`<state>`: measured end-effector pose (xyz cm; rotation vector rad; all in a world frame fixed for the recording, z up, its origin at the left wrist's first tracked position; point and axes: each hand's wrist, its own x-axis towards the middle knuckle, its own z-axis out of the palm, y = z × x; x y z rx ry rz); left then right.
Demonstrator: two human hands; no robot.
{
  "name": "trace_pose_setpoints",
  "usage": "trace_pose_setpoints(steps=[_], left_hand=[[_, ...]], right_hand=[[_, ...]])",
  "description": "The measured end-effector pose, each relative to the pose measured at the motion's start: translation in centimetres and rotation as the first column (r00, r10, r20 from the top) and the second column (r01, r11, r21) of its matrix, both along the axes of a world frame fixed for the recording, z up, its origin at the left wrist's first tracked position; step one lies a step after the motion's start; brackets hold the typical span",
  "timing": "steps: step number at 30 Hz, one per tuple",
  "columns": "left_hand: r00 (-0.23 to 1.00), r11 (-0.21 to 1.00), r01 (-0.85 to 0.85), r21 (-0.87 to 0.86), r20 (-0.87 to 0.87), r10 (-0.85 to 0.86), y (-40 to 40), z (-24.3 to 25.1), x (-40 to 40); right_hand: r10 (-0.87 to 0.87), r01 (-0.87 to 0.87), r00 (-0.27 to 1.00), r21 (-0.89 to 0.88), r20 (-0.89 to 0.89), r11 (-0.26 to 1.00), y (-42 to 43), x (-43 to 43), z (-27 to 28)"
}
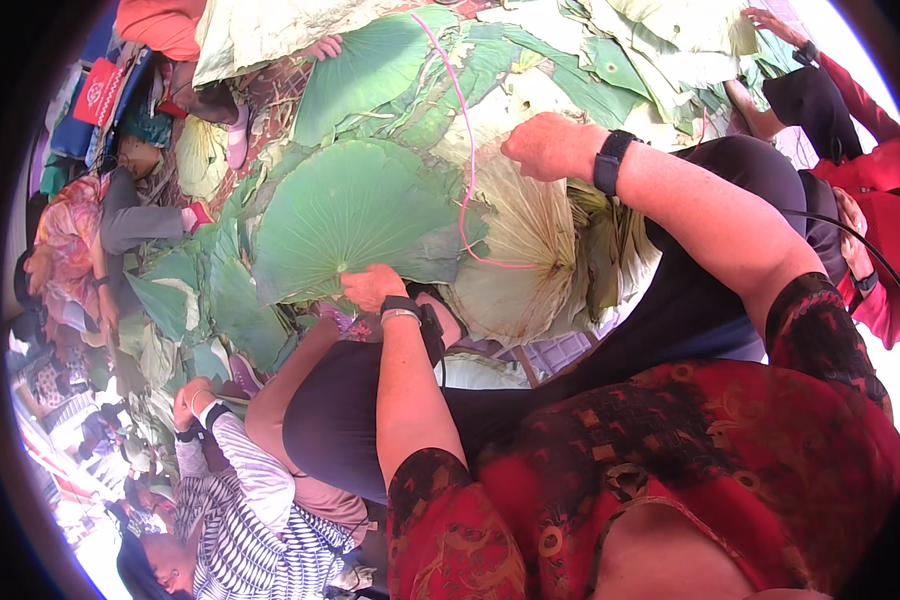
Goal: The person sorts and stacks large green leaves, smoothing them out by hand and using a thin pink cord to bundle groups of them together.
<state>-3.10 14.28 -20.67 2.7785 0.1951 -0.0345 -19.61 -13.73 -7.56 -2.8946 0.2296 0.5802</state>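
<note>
My left hand (375, 287) grips the near edge of a large green lotus leaf (345, 210), close to the point where its veins meet. The leaf lies spread over other leaves. My right hand (551, 146) is curled over a pale, dried lotus leaf (514, 296); its palm is hidden, so I cannot tell whether it holds anything. Between my hands a pink string (471, 161) curves down and runs across to the dried leaf's centre. Folded dry leaves (615, 255) are bunched below my right wrist, beside my leg.
More green leaves (247, 315) and pale leaves (667, 37) cover the ground around me. Another person's hand (326, 47) touches a leaf at the top. A person in a patterned top (255, 525) sits at lower left. Another person's hand (776, 26) reaches in at upper right.
</note>
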Motion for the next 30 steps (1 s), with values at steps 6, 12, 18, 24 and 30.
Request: trace_pose_setpoints(steps=[6,12,18,24,30], left_hand=[[0.838,0.863,0.465,0.196,0.215,-0.501,-2.2,-0.1,-1.3],[0.326,0.475,0.574,-0.667,-0.346,-0.88,-6.4,-2.7,-6.7],[0.028,0.432,0.587,-0.685,-0.516,-0.856,-6.6,-5.4,-10.6],[0.49,0.779,-0.188,-0.599,-0.744,-0.454,-3.7,-7.1,-12.1],[0.31,0.575,0.722,-0.384,-0.565,-0.765,-1.3,-6.6,-16.3]], right_hand=[[-0.026,0.026,1.0,0.035,0.004,0.999,0.9,0.2,0.2],[0.011,-0.011,1.0,0.0,0.021,1.0,1.1,0.1,0.5],[-0.001,-0.004,0.992,0.038,0.123,0.999,1.6,0.6,1.5],[-0.015,0.012,0.995,0.026,0.103,1.0,0.6,-1.0,0.0],[0.004,-0.007,0.998,0.045,0.071,0.999,0.9,-0.4,0.9]])
